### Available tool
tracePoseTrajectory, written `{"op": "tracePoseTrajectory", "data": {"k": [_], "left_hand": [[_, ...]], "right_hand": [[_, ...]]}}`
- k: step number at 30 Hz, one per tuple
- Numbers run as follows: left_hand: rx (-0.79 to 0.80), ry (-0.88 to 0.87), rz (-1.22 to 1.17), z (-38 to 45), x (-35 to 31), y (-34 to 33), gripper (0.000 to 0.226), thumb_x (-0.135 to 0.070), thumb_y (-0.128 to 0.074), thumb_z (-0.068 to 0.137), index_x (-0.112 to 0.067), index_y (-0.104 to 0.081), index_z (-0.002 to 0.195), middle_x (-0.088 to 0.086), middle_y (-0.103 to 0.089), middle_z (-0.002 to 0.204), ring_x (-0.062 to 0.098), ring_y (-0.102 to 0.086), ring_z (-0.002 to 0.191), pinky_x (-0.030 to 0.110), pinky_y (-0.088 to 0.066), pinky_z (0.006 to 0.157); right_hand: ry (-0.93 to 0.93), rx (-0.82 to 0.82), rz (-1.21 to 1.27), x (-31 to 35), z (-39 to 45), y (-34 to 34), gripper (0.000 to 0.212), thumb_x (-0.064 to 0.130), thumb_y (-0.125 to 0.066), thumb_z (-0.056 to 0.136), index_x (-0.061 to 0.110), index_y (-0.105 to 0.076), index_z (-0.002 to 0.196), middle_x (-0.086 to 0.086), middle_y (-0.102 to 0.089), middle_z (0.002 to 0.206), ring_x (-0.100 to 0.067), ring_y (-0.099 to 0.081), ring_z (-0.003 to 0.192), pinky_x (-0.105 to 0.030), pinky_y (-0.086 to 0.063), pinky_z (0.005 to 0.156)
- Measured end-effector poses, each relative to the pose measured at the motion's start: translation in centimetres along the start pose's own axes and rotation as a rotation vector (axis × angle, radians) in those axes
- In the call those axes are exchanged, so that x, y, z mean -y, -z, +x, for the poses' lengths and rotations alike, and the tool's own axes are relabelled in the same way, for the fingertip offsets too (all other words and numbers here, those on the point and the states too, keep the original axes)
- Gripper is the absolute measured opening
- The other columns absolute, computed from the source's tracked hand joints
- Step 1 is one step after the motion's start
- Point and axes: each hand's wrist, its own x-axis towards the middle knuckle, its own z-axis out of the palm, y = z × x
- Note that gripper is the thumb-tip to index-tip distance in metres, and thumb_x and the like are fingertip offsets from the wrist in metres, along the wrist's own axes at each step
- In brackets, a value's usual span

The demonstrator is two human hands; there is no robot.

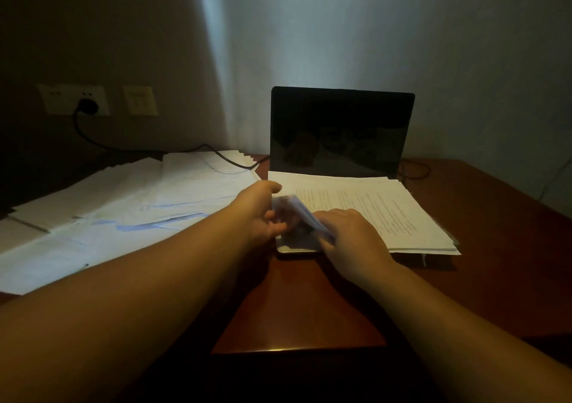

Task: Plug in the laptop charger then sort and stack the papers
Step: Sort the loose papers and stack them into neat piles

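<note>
An open laptop (340, 130) with a dark screen stands on the wooden desk (309, 303). A stack of printed papers (387, 213) lies over its keyboard. My left hand (263, 210) and my right hand (349, 235) both grip a small blurred bundle of paper (301, 213) above the laptop's front left corner. More loose papers (130, 207) spread over the desk's left side. A black charger plug (88, 105) sits in the wall socket, and its cable (223, 156) runs across the papers to the laptop.
A second wall plate (139, 100) is mounted right of the socket. Another thin cable (418, 170) loops behind the laptop on the right. Bare desk wood shows at the front and right. The room is dim.
</note>
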Motion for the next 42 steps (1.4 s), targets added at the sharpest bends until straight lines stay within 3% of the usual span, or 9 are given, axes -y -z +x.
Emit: {"op": "tracePoseTrajectory", "data": {"k": [6, 10, 15, 19, 26, 29, 33, 37, 42], "left_hand": [[-0.031, 0.055, 0.242, -0.2, -1.3, -0.9, 0.030, -0.011, -0.058, 0.098, -0.008, -0.042, 0.123, 0.022, -0.058, 0.102, 0.039, -0.060, 0.084, 0.046, -0.061, 0.053], [-0.089, 0.034, 0.543, -0.2, -1.6, 0.4, 0.014, 0.004, -0.054, 0.095, 0.002, -0.056, 0.109, 0.024, -0.058, 0.111, 0.041, -0.057, 0.118, 0.042, -0.055, 0.093], [-0.064, -0.140, 0.532, 0.1, -2.6, 3.6, 0.029, 0.008, -0.053, 0.092, -0.014, -0.054, 0.111, 0.017, -0.059, 0.119, 0.040, -0.057, 0.114, 0.055, -0.050, 0.100], [-0.012, -0.253, 0.550, -0.8, -3.9, 7.0, 0.040, 0.008, -0.054, 0.092, -0.025, -0.054, 0.114, 0.013, -0.059, 0.123, 0.038, -0.059, 0.113, 0.057, -0.051, 0.096], [0.101, -0.376, 0.420, -2.4, -4.5, 9.9, 0.044, 0.009, -0.049, 0.093, -0.028, -0.058, 0.115, 0.014, -0.064, 0.120, 0.039, -0.064, 0.108, 0.055, -0.055, 0.082], [0.119, -0.454, 0.400, -3.0, -4.6, 9.2, 0.045, 0.011, -0.049, 0.092, -0.029, -0.058, 0.111, 0.012, -0.064, 0.117, 0.036, -0.065, 0.106, 0.052, -0.056, 0.079], [0.084, -0.606, 0.435, -3.5, -4.9, 7.4, 0.044, 0.012, -0.055, 0.089, -0.027, -0.058, 0.110, 0.010, -0.065, 0.114, 0.031, -0.066, 0.106, 0.052, -0.056, 0.082], [0.039, -0.748, 0.452, -3.6, -5.0, 4.9, 0.040, 0.005, -0.060, 0.090, -0.028, -0.056, 0.111, 0.004, -0.065, 0.112, 0.024, -0.066, 0.103, 0.052, -0.055, 0.086], [-0.081, -0.854, 0.425, -2.5, -3.5, 2.8, 0.038, -0.004, -0.063, 0.092, -0.028, -0.051, 0.118, -0.004, -0.063, 0.109, 0.014, -0.064, 0.094, 0.036, -0.057, 0.072]], "right_hand": [[0.155, -0.154, -0.002, 0.4, -1.2, 0.3, 0.029, 0.034, -0.053, 0.099, 0.026, -0.067, 0.124, 0.005, -0.069, 0.115, -0.014, -0.061, 0.101, -0.019, -0.047, 0.081], [0.198, -0.050, 0.038, 1.0, -1.6, 1.2, 0.032, 0.045, -0.051, 0.098, 0.033, -0.065, 0.124, 0.014, -0.066, 0.119, -0.008, -0.056, 0.104, -0.020, -0.047, 0.083], [-0.023, -0.039, 0.300, -0.6, -0.6, 1.8, 0.033, 0.047, -0.042, 0.101, 0.032, -0.064, 0.120, 0.018, -0.058, 0.122, 0.001, -0.046, 0.111, -0.010, -0.031, 0.088], [-0.356, -0.125, 0.269, -2.5, 1.1, 2.1, 0.047, 0.037, -0.063, 0.092, 0.035, -0.047, 0.137, 0.010, -0.042, 0.145, -0.013, -0.044, 0.128, -0.034, -0.044, 0.102], [-0.835, -0.166, 1.025, -2.4, 2.1, 4.6, 0.042, 0.013, -0.065, 0.093, 0.016, -0.052, 0.133, -0.004, -0.067, 0.105, -0.021, -0.065, 0.078, -0.029, -0.053, 0.047], [-0.785, -0.061, 1.163, -2.4, 2.3, 5.3, 0.023, 0.009, -0.063, 0.094, 0.010, -0.061, 0.118, -0.010, -0.071, 0.103, -0.029, -0.070, 0.083, -0.036, -0.058, 0.059], [-0.650, -0.311, 1.097, -2.6, 2.7, 6.2, 0.019, 0.011, -0.066, 0.092, 0.024, -0.062, 0.105, -0.003, -0.070, 0.104, -0.024, -0.067, 0.092, -0.048, -0.056, 0.084], [-0.495, -0.518, 1.025, -2.0, 2.5, 7.7, 0.019, 0.015, -0.068, 0.091, 0.025, -0.060, 0.104, 0.012, -0.064, 0.093, -0.011, -0.063, 0.086, -0.029, -0.050, 0.064], [-0.469, -0.615, 1.101, -2.6, 2.1, 8.7, 0.020, 0.011, -0.071, 0.088, 0.026, -0.063, 0.099, 0.008, -0.066, 0.099, -0.016, -0.065, 0.089, -0.035, -0.054, 0.066]]}}
